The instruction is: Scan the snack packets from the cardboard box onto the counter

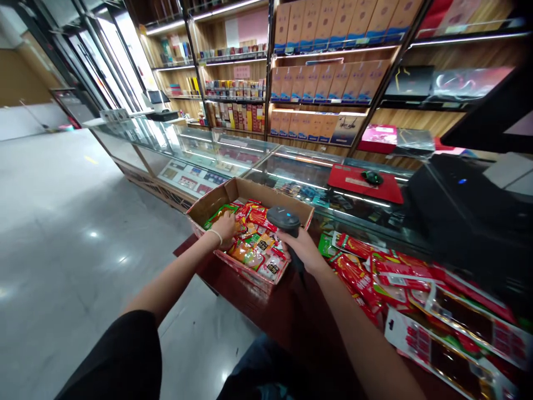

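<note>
A cardboard box (250,275) full of small red, green and white snack packets (251,253) stands on a dark red-brown table. My left hand (225,229), with a pale band at the wrist, reaches into the box's left part. Its fingers are curled at a red snack packet; the fingertips are partly hidden. My right hand (303,249) is closed around the handle of a black barcode scanner (283,218), whose head is over the box's right side.
Red snack packets (358,275) and larger packs (449,350) lie piled at the right. Behind is a glass display counter (258,166) with a red mat (362,186) and a mouse (372,177). A black register (449,216) is at the right; boxed shelves (328,83) line the wall.
</note>
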### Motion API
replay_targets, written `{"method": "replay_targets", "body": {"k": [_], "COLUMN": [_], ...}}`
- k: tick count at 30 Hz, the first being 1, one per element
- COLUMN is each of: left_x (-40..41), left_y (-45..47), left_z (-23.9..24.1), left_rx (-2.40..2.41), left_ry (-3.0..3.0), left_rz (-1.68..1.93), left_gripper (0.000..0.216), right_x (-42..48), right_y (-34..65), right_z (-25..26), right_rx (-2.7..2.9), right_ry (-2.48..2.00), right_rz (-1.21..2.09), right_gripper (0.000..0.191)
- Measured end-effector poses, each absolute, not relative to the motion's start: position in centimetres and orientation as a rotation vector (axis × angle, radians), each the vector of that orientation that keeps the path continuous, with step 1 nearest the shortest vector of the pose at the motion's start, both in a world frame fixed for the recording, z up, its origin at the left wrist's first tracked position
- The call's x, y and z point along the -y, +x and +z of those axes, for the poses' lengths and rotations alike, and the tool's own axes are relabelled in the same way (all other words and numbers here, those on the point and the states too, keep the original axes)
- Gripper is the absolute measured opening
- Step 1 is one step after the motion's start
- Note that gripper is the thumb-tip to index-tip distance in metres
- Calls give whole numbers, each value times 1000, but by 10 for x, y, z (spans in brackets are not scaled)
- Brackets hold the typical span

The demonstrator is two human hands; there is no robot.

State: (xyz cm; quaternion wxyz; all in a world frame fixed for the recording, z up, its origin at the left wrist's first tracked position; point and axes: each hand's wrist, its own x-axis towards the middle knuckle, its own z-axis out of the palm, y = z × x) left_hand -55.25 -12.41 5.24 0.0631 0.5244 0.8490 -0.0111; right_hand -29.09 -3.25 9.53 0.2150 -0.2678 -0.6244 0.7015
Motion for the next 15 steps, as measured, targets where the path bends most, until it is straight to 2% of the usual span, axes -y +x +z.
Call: {"method": "replay_targets", "body": {"k": [2, 4, 10, 13, 15], "left_x": [119, 114, 109, 116, 122], "left_y": [-550, -550, -549, -545, -543], "left_z": [49, 48, 56, 64, 70], "left_rx": [-2542, -2514, -2507, -2603, -2627], "left_ry": [1536, 1505, 1506, 1557, 1549], "left_rz": [-181, -251, -226, -67, 288], "left_gripper": [64, 68, 27, 26, 27], "right_x": [32, 31, 31, 33, 35], "right_y": [-291, -290, -287, -287, -286], "right_z": [93, 93, 98, 100, 99], "right_rx": [1687, 1677, 1692, 1648, 1634], "right_ry": [-699, -664, -697, -715, -702], "right_rz": [1991, 2009, 2038, 2028, 1992], "right_gripper": [31, 31, 34, 33, 34]}}
